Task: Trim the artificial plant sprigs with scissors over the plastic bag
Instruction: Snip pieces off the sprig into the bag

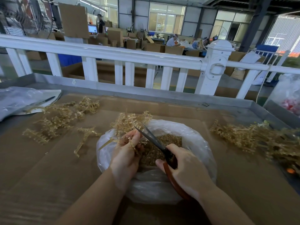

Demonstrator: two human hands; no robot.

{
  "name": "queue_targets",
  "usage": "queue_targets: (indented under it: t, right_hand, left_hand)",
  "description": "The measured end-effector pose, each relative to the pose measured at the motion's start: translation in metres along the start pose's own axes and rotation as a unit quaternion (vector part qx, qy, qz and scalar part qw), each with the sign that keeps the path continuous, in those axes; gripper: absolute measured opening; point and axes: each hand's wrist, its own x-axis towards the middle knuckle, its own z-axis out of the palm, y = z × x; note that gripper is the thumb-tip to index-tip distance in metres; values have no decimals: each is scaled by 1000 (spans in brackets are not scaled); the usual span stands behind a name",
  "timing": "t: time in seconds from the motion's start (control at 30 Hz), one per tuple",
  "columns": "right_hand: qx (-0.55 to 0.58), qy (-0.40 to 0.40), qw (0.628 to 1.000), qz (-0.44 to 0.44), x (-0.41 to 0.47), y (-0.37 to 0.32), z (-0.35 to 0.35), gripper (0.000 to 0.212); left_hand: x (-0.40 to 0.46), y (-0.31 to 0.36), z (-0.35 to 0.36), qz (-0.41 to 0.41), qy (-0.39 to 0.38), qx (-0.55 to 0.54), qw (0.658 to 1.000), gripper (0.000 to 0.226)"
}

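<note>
While a grey bag (17,99) lies at the far left of the table (227,101), loose sprigs (55,117) are strewn just right of it on the cardboard (48,168). Next comes the left hand (125,153), fingers curled round one sprig (128,122) whose bushy end fans out beyond the knuckles, above the far rim of the plastic bag (194,135). That bag sits open at centre, with a heap of tan trimmings (164,140) inside. Scissors (155,142) cross the mouth, blades parted and pointing at the held sprig; the right hand (186,168) grips their red handles. Further right, a second pile (253,138) of sprigs waits. These pieces look light, thin and springy, likely stiff enough to snap off cleanly but prone to tangle, so pinching the bare stem near the cut seems the surest hold.
</note>
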Motion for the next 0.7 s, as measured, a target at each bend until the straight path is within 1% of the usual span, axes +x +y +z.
queue_targets:
  t: [0.1, 0.3, 0.43, 0.6, 0.7]
  right_hand:
    - [7, -10, 1000, -1, 0, 0, -2, 27]
    - [5, -21, 1000, -5, 2, 1, -4, 28]
    - [-7, -26, 1000, -7, 2, 2, -3, 28]
    - [-12, -38, 999, -6, 3, 3, -3, 29]
    - [-5, -37, 999, -3, 4, 3, -3, 28]
  left_hand:
    - [0, 0, 0, -1, -2, 8, 1000, 11]
    - [-1, 0, 3, -6, 24, -1, 1000, 12]
    - [-1, -1, 5, 7, 40, -7, 999, 15]
    - [-1, -1, 4, 15, 36, -8, 999, 18]
    - [-1, -1, 3, 19, 21, -5, 1000, 15]
